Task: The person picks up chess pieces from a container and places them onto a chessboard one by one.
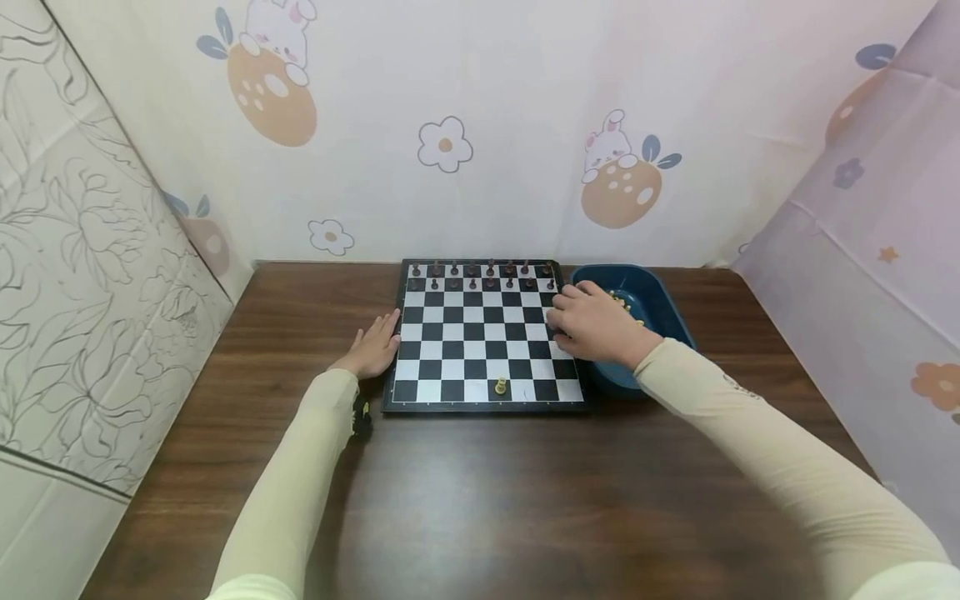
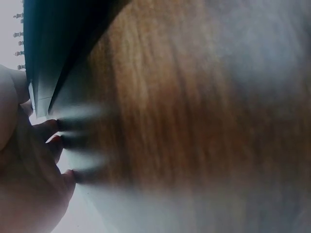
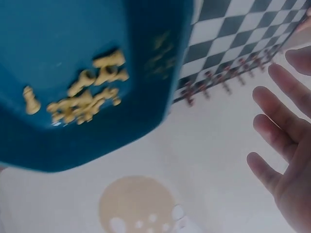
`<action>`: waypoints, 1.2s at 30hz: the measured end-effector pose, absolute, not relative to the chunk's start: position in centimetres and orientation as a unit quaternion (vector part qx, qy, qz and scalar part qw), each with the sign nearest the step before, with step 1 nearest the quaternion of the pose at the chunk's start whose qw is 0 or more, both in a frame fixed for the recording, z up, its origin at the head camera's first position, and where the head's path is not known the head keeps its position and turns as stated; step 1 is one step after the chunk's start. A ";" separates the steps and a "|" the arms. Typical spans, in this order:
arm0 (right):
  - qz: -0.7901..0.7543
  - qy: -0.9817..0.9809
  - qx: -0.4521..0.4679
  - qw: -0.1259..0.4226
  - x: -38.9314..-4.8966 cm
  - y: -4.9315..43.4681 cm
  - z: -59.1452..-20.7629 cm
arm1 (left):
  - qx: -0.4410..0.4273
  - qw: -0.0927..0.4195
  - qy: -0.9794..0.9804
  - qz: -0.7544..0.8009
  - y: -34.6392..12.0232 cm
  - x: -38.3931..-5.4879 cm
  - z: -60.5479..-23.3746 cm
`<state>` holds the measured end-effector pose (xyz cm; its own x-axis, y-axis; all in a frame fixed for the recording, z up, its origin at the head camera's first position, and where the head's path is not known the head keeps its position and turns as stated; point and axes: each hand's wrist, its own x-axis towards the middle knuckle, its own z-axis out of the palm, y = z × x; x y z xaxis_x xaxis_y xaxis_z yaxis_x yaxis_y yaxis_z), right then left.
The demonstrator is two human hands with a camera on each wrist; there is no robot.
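A black-and-white chessboard (image 1: 474, 333) lies on the table. Dark chess pieces (image 1: 472, 271) fill its two far rows, and one pale yellow chess piece (image 1: 500, 386) stands in the nearest row. My left hand (image 1: 372, 346) rests along the board's left edge, its fingers extended; the left wrist view shows the fingertips (image 2: 53, 126) at the tabletop beside the board. Over the board's right edge and the blue bin (image 1: 667, 317) hovers my right hand (image 1: 600, 323). The right wrist view shows its fingers (image 3: 277, 111) spread and loosely bent, holding nothing. Yellow chess pieces (image 3: 85, 102) lie jumbled inside the bin.
The brown wooden table (image 1: 480, 500) stretches toward me in front of the board. Behind it hangs a pale patterned cloth (image 1: 517, 200), with more cloth on the right side and a floral panel (image 1: 90, 250) on the left. The bin stands against the board's right side.
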<state>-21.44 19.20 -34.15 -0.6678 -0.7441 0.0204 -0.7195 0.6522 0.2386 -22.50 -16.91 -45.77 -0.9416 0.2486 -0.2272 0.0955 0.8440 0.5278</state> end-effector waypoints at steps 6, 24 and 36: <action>-0.111 -0.916 0.380 0.059 -23.0 21.5 -34.0 | 0.096 0.146 0.948 0.267 -16.8 -22.4 -45.7; -0.120 -0.944 0.307 0.001 -26.0 27.2 -34.9 | 0.098 0.139 0.948 0.270 -16.9 -22.3 -45.7; -0.105 -0.954 0.280 -0.032 -27.6 29.3 -36.5 | 0.097 0.133 0.948 0.272 -16.9 -22.1 -45.8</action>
<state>-27.63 29.35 -36.50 -0.8415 -0.5268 -0.1198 -0.5402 0.8217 0.1817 -22.13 -16.93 -45.76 -0.9459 0.2555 -0.2000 0.1107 0.8335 0.5413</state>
